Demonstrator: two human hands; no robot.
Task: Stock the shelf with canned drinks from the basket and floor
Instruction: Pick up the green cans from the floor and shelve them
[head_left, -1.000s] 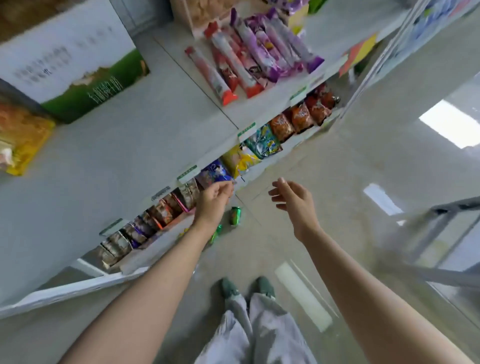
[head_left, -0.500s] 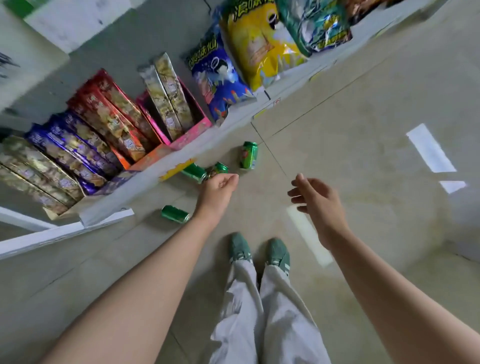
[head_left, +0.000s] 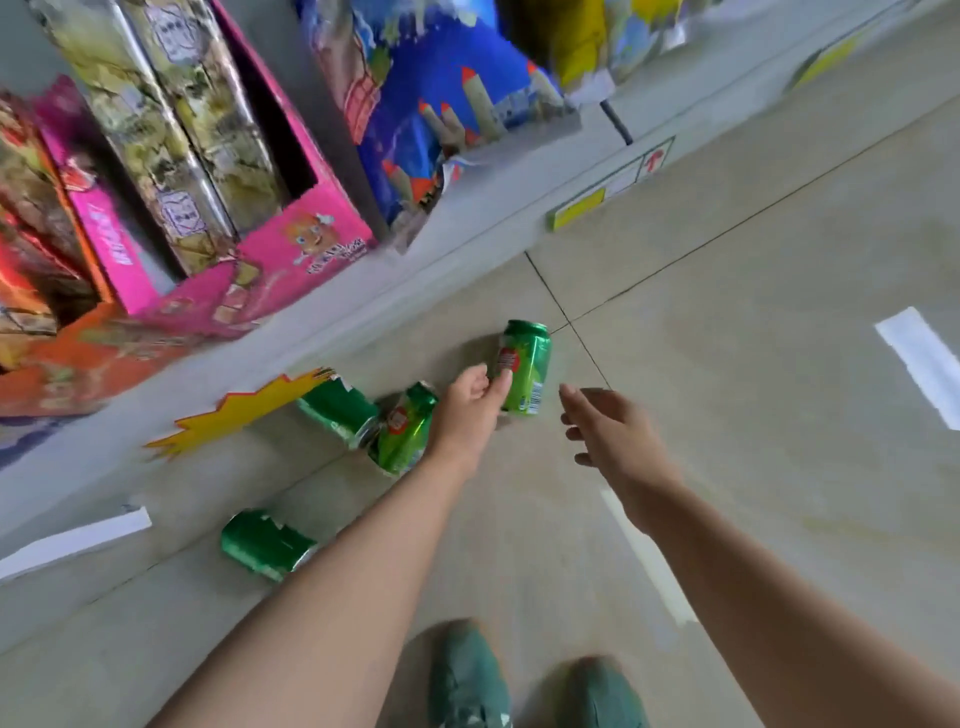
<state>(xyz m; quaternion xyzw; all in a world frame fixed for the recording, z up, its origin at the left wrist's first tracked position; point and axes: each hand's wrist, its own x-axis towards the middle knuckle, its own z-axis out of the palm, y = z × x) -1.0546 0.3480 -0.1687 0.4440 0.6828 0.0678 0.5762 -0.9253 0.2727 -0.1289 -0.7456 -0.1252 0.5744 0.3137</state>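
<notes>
Several green drink cans lie on the floor by the shelf's foot. One can (head_left: 524, 366) stands nearly upright at the tile joint. Two more lie side by side, a can (head_left: 402, 428) with a red label and a can (head_left: 337, 410) under the yellow sign. A further can (head_left: 265, 543) lies on its side near my left forearm. My left hand (head_left: 470, 410) reaches between the upright can and the red-label can, fingers relaxed, its fingertips at the upright can's side. My right hand (head_left: 605, 431) hovers just right of that can, fingers spread, holding nothing.
The bottom shelf (head_left: 467, 244) runs across the upper left, packed with a pink display box (head_left: 291, 244), snack sticks and a blue bag (head_left: 447, 104). A yellow starburst sign (head_left: 234, 410) sticks out from its edge. My green shoes (head_left: 467, 680) stand on the tiled floor below.
The view has dropped from the upper shelves down to the floor. Both hands have moved down and forward towards the cans, the left one now reaching the upright can.
</notes>
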